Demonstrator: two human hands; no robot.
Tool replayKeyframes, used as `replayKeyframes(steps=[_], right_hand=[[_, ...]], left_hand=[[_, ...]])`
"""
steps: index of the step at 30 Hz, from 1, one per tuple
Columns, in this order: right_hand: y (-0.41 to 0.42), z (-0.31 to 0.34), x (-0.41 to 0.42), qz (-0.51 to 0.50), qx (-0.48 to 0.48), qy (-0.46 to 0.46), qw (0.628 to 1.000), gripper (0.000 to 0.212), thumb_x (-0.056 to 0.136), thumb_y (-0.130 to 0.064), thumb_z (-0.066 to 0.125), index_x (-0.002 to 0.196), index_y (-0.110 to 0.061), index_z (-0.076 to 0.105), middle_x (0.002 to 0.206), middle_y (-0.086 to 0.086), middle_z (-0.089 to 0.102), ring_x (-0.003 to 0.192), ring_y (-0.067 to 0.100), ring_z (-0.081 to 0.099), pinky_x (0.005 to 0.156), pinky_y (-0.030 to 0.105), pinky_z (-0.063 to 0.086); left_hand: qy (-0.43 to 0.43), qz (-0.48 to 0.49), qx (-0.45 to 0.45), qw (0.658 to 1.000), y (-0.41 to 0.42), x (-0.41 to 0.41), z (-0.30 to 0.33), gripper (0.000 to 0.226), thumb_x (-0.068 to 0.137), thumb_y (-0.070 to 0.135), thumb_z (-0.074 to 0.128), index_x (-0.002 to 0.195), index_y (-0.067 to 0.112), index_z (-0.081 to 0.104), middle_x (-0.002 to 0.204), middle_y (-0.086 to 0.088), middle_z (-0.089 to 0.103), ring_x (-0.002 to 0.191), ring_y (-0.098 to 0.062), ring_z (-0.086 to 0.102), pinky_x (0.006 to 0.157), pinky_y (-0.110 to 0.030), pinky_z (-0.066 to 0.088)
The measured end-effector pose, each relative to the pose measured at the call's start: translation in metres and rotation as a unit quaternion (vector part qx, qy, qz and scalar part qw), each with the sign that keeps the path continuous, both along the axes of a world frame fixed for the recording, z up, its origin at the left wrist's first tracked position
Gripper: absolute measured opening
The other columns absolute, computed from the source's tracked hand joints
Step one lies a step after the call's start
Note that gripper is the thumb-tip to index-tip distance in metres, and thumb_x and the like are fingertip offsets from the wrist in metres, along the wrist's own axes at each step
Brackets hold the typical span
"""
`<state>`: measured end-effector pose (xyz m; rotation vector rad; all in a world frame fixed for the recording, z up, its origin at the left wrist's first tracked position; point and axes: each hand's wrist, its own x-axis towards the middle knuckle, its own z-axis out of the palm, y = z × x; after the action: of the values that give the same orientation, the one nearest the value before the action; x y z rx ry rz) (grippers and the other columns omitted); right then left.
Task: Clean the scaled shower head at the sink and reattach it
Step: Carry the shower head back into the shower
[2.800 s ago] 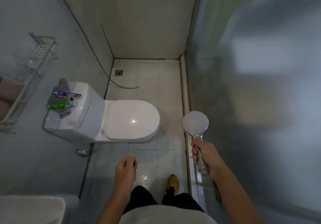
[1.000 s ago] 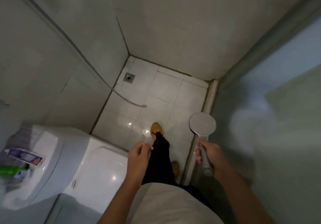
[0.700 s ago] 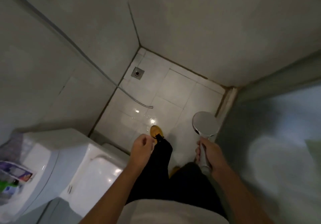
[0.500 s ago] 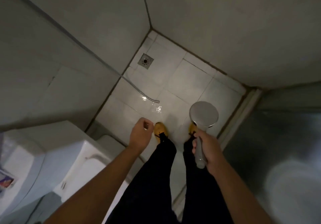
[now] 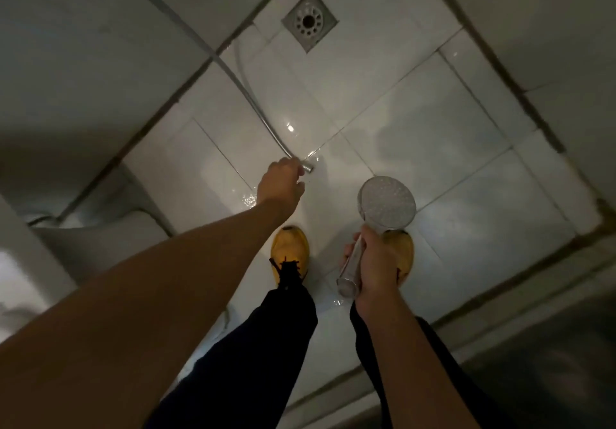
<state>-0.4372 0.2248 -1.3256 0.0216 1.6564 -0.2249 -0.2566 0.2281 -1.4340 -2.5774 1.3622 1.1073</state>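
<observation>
Two hands are busy down in the shower stall. The right hand (image 5: 375, 263) has its grip wrapped round the handle of the shower head (image 5: 386, 202), spray face turned up toward the camera and the threaded end pointing back toward the person, likely so it is free to meet the hose. The left hand (image 5: 281, 183) reaches low to the wet floor (image 5: 416, 122), fingers curled at the metal end fitting (image 5: 308, 167) of the hose (image 5: 246, 95); whether the grip has truly closed on it cannot be told, since the hand hides the contact. The hose trails up along the wall, past the drain (image 5: 310, 20). Yellow shoes (image 5: 289, 251) stand planted just behind. By the look of it, this is the reattaching step: fitting and handle are near but apart, so the hose end needs lifting to the handle's thread next. Slippery tiles, careful now.
</observation>
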Motion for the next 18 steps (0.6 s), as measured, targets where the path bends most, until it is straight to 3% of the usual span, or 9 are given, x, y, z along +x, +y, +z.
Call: replayKeyframes(steps=[10, 14, 18], right_hand=[[-0.028, -0.116, 0.019, 0.007, -0.028, -0.029, 0.999, 0.023, 0.098, -0.029, 0.052, 0.087, -0.01, 0.057, 0.053, 0.003, 0.055, 0.04, 0.012, 0.051, 0.042, 0.023, 0.044], [-0.04, -0.133, 0.025, 0.001, -0.027, -0.032, 0.999, 0.023, 0.098, -0.029, 0.051, 0.088, -0.009, 0.056, 0.056, 0.005, 0.055, 0.041, 0.013, 0.051, 0.042, 0.022, 0.044], [-0.048, -0.138, 0.027, 0.026, -0.046, -0.044, 0.998, 0.023, 0.099, -0.03, 0.05, 0.091, -0.009, 0.056, 0.056, 0.005, 0.056, 0.042, 0.014, 0.052, 0.043, 0.024, 0.045]], left_hand=[[-0.068, -0.112, 0.048, 0.99, -0.009, 0.026, -0.16, 0.045, 0.085, 0.002, 0.058, 0.128, 0.014, 0.053, 0.133, -0.01, 0.052, 0.124, -0.031, 0.045, 0.089, -0.045, 0.048], [-0.083, -0.143, 0.055, 0.985, -0.011, 0.034, -0.186, 0.042, 0.082, 0.002, 0.063, 0.121, 0.014, 0.056, 0.13, -0.012, 0.049, 0.12, -0.033, 0.046, 0.084, -0.044, 0.046], [-0.114, -0.216, -0.002, 0.97, -0.011, 0.044, -0.195, 0.035, 0.083, 0.01, 0.067, 0.117, 0.01, 0.058, 0.122, -0.017, 0.054, 0.112, -0.036, 0.05, 0.09, -0.044, 0.04]])
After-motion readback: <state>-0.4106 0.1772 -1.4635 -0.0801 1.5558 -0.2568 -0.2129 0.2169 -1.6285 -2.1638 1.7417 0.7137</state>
